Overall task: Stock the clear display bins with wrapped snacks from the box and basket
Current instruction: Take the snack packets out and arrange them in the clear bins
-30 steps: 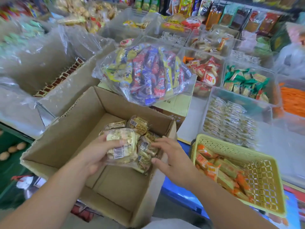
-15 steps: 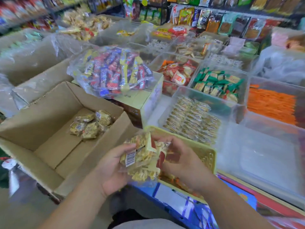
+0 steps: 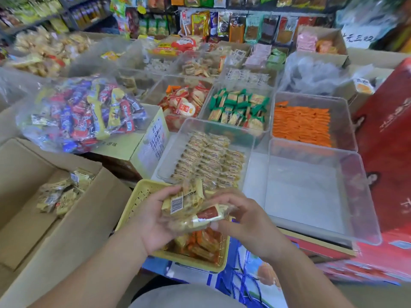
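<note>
Both hands hold a handful of pale yellow wrapped snacks (image 3: 189, 207) above the yellow basket (image 3: 138, 196). My left hand (image 3: 153, 221) cups the bundle from below and the left. My right hand (image 3: 242, 221) grips it from the right, thumb under a red-labelled packet. The cardboard box (image 3: 73, 221) at the left has a few of the same snacks (image 3: 62, 192) on its floor. Orange packets (image 3: 204, 241) lie in the basket. Just beyond the hands, a clear bin (image 3: 169, 156) holds rows of similar pale snacks (image 3: 209, 158). To its right stands a clear bin (image 3: 311, 192) with nothing in it.
A clear bag of red, blue and yellow candy (image 3: 84, 112) lies on a closed carton (image 3: 142, 141) behind the box. Farther bins hold green packets (image 3: 240, 105), red-and-white packets (image 3: 184, 101) and orange packets (image 3: 302, 123). A red carton (image 3: 387, 138) stands at the right.
Both hands lifted a handful of snacks out of the cardboard box and carried it right, over the yellow basket, toward the clear bins.
</note>
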The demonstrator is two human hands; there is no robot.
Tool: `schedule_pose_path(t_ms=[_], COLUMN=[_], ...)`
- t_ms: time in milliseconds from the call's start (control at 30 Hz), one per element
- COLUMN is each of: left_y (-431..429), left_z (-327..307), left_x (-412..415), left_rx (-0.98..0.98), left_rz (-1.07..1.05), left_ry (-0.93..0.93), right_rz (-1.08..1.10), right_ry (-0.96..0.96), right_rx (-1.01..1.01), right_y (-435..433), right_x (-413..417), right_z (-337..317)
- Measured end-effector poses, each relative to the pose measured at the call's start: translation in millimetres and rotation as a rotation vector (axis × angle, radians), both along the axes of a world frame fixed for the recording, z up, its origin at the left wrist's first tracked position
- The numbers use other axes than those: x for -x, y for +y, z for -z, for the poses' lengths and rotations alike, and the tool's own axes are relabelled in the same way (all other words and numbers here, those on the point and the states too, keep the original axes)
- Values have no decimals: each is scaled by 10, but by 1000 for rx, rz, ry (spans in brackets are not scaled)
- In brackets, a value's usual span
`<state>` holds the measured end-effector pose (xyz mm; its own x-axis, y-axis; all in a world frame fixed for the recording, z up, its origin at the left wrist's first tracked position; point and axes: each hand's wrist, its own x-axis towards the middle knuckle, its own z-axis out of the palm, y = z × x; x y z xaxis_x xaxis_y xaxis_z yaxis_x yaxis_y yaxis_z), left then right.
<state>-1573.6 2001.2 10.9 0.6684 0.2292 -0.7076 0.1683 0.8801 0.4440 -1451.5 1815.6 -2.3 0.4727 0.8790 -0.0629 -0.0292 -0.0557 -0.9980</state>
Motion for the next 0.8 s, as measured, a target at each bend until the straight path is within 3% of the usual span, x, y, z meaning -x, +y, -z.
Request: schedule_pose_path(t_ms=[167, 367, 533, 600, 700, 800], left_y=[146, 629, 1060, 1147, 1195, 1194], left_z=[184, 546, 824, 920, 1065, 1193], left_x=[-509, -920, -1102, -1177, -1252, -1210], left_rx=[-170, -477, -910, -969, -999, -1209], left_rz=[-13, -14, 139, 211, 321, 402], left_ry=[84, 199, 282, 264, 249, 278], right_rz=[151, 424, 614, 626, 501, 260], right_ry=[83, 101, 109, -37, -515, -987], right_rx=[56, 302, 346, 383, 530, 687], right_y=[-44, 72, 357, 532, 825, 1172], right_x=[-229, -573, -1094, -1395, -1880, -2275], right_z=[130, 342, 457, 417, 363, 367])
